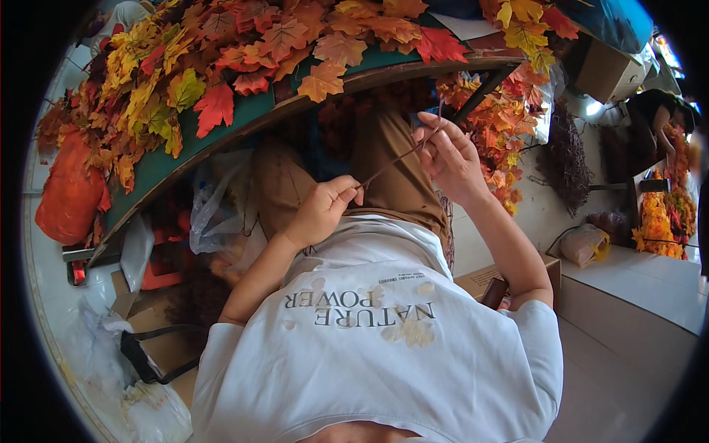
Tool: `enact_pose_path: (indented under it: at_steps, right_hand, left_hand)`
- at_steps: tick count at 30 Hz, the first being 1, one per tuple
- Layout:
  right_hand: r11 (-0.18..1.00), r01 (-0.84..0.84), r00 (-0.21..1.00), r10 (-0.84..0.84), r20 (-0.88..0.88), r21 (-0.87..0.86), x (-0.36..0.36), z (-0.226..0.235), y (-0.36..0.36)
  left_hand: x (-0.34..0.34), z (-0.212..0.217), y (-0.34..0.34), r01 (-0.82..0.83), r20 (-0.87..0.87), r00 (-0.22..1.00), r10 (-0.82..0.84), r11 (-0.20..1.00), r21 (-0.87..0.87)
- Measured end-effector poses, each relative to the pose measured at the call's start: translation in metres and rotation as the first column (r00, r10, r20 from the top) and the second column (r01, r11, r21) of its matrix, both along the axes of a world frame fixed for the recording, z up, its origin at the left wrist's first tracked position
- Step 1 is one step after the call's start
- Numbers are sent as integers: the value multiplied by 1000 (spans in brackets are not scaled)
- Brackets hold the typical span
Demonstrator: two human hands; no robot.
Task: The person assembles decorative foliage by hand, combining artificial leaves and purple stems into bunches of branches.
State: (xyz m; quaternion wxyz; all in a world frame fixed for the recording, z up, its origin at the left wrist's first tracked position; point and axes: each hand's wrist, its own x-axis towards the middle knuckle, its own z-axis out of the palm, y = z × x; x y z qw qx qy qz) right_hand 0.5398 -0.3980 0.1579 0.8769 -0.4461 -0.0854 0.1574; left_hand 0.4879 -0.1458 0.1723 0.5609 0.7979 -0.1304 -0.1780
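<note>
A thin, dark reddish-brown stem (390, 166) runs slantwise between my hands, above my lap. My left hand (329, 205) pinches its lower end between thumb and curled fingers. Farther up and to the right, my right hand (450, 156) grips the stem with thumb and fingertips. A short piece of it sticks up past those fingers. Whether it is one strand or several twisted together is too fine to tell. Beyond my hands, the green table (159, 176) bears a heap of artificial maple leaves (281, 37) in red, orange and yellow.
An orange-red bundle (70, 188) lies at the table's left end. Clear plastic bags (218, 210) hang below. Leaf garlands (496, 118) and dark twigs (567, 159) are to the right, near a cardboard box (609, 70). Another person (657, 122) handles leaves at far right.
</note>
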Motion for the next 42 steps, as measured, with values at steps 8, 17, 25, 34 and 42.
enact_pose_path:
  at_steps: [8, 17, 25, 34, 42]
  right_hand:
    - [991, 116, 967, -130, -219, -73, -12, 1, -5]
    - [81, -141, 990, 33, -139, -987, 2, -158, -172]
    - [-797, -133, 842, 223, -491, -590, -49, -213, -234]
    - [-642, 510, 840, 514, 173, -572, 37, -108, -60]
    - [569, -461, 887, 265, -379, -681, 77, -122, 208]
  left_hand:
    - [-5, -16, 6, 27, 158, 987, 5, 980, -195]
    - [79, -173, 104, -433, 111, 866, 488, 619, 656]
    - [98, -232, 57, -479, -723, 629, 287, 875, -69]
    - [38, -189, 34, -609, 20, 784, 620, 775, -167]
    - [-9, -110, 22, -29, 631, 776, 19, 1000, 6]
